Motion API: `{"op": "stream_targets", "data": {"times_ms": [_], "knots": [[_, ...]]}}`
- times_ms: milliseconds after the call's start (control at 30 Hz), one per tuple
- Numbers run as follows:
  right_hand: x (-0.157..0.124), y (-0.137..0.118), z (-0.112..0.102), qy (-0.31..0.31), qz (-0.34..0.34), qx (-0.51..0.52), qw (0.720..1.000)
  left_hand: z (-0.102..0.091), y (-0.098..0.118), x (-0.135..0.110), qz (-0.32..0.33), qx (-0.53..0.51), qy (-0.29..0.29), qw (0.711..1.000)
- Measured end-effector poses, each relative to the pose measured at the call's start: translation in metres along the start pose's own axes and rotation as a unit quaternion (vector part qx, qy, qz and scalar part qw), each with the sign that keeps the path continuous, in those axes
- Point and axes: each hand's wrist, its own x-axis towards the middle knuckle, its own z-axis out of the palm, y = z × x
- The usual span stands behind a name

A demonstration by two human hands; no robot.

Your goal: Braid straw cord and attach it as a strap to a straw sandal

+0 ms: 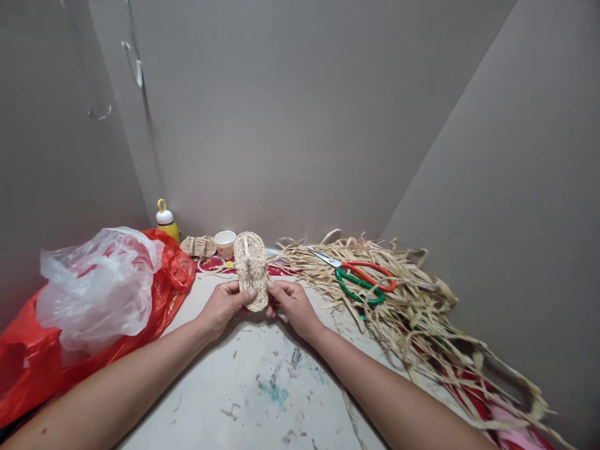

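A small woven straw sole (251, 265), oval and pale, stands upright between my hands above the table. My left hand (228, 304) pinches its lower left edge, thumb on the front face. On the lower right edge, my right hand (291, 305) closes with thumb and fingers; some of those fingers are hidden behind the weave. A second woven straw piece (199, 247) rests at the back left. Loose dry straw strips (407, 294) spread over the right side, and scissors (359, 275) with one orange and one green handle lie on them.
A white paper cup (225, 242) and a yellow bottle (165, 222) stand at the back. Red and clear plastic bags (100, 290) bulge on the left. The pale table (262, 400) has paint stains and straw bits. Grey walls (300, 125) close in behind and at both sides.
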Motion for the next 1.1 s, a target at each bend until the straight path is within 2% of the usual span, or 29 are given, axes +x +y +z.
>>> {"op": "stream_targets", "data": {"times_ms": [367, 467, 633, 833, 1100], "knots": [[-0.0027, 0.0025, -0.0008, -0.059, 0.026, -0.018, 0.998, -0.0009, 0.0034, -0.0003, 0.018, 0.008, 0.046, 0.999], [-0.0022, 0.0033, 0.0004, -0.066, 0.030, -0.024, 0.997, -0.0034, 0.0016, 0.0014, 0.021, 0.000, 0.040, 0.999], [-0.0010, 0.0061, 0.0008, -0.067, 0.029, -0.029, 0.997, -0.0037, 0.0024, 0.0025, 0.029, -0.014, 0.039, 0.999], [-0.0012, 0.0069, 0.0008, -0.064, 0.017, -0.032, 0.997, -0.0003, 0.0062, 0.0001, 0.028, -0.023, -0.006, 0.999], [-0.0013, 0.0058, -0.0006, -0.043, 0.013, -0.035, 0.998, -0.0037, 0.0011, 0.0010, 0.000, 0.013, 0.029, 0.999]]}}
